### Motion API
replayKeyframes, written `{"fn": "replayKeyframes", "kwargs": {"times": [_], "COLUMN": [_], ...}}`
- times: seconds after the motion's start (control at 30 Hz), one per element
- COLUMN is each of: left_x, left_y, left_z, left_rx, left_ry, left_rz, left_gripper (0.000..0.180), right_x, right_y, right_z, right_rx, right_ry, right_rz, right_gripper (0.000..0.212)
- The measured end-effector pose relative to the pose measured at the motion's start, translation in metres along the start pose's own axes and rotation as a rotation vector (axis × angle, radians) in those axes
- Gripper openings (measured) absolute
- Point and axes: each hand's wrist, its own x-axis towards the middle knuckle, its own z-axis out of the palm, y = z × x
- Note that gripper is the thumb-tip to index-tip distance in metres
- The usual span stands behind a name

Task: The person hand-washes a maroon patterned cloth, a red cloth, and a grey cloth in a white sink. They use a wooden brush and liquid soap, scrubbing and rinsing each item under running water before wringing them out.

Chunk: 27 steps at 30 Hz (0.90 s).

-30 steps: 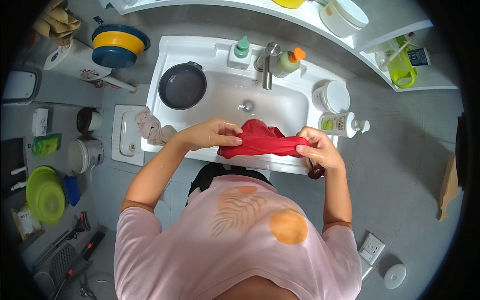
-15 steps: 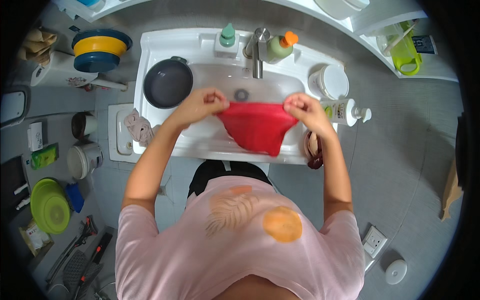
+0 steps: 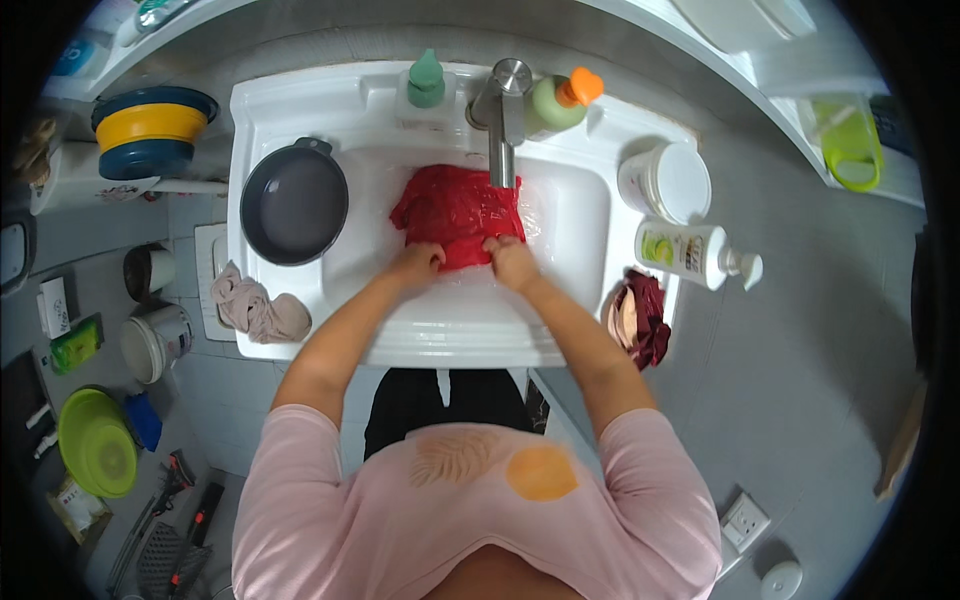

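A wet red cloth garment (image 3: 455, 212) lies spread in the basin of the white sink (image 3: 575, 190), under the metal faucet (image 3: 503, 125). My left hand (image 3: 420, 262) is closed on its near left edge, and my right hand (image 3: 512, 262) grips the near right edge. Water shows around the cloth, mostly beside its right side. What exact kind of garment it is, I cannot tell.
A dark grey pan (image 3: 294, 203) rests on the sink's left side, above a crumpled beige cloth (image 3: 262, 308). Soap bottles (image 3: 553, 105) stand by the faucet. Along the right rim are a white tub (image 3: 668, 184), a white pump bottle (image 3: 683, 254) and maroon fabric (image 3: 648, 320).
Both hands have lowered the red garment from stretched above the sink's front into the basin under the faucet. The view has shifted slightly.
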Motion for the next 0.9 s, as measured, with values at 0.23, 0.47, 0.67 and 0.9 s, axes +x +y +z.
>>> {"fn": "replayKeyframes", "kwargs": {"times": [0.23,0.47,0.67,0.9], "left_x": [0.024,0.025,-0.035,-0.044], "left_y": [-0.015,0.000,0.095,0.139], "left_z": [0.030,-0.004,-0.107,-0.114], "left_rx": [0.344,-0.324,-0.075,-0.079], "left_ry": [0.243,-0.039,0.103,0.732], "left_rz": [-0.013,-0.110,0.194,0.026], "left_gripper": [0.020,0.025,0.020,0.030], "right_x": [0.024,0.012,-0.036,-0.035], "right_y": [-0.004,0.022,-0.044,-0.096], "right_z": [0.028,0.011,-0.150,-0.214], "right_rx": [-0.168,0.458,0.058,0.443], "right_ry": [0.161,0.105,-0.121,0.087], "right_rz": [0.222,0.062,-0.095,-0.065], "right_gripper": [0.030,0.025,0.024,0.032]}}
